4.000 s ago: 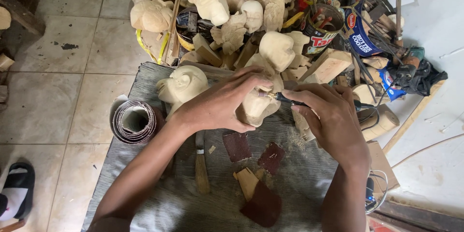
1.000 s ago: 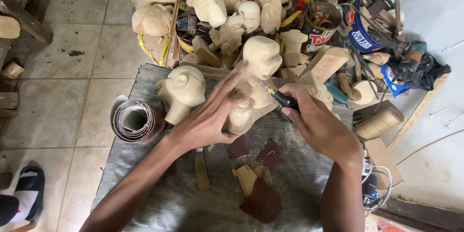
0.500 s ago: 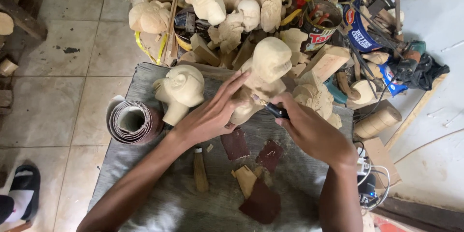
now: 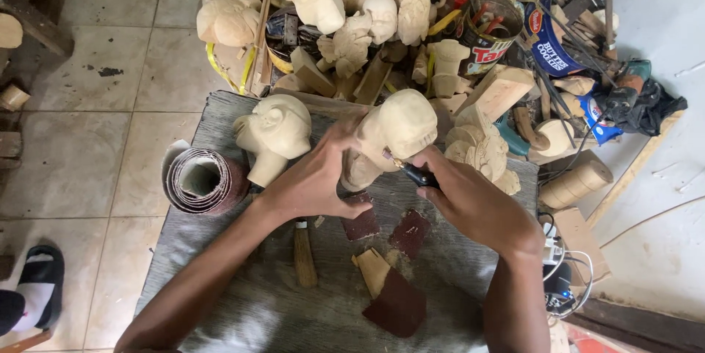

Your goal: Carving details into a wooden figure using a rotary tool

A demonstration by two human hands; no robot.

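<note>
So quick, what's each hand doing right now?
Left hand: closed around the carved wooden head, steadying it.
Right hand: closed on a small dark-handled tool, its tip at the carving.

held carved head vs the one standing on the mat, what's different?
The pale wooden carved head in hand is held tilted by the left hand, while the right hand puts a dark-handled tool to it. The pale wooden carved head on the grey mat stands free on its neck, untouched, facing left. Both are unpainted pale wood, similar in size.
</note>
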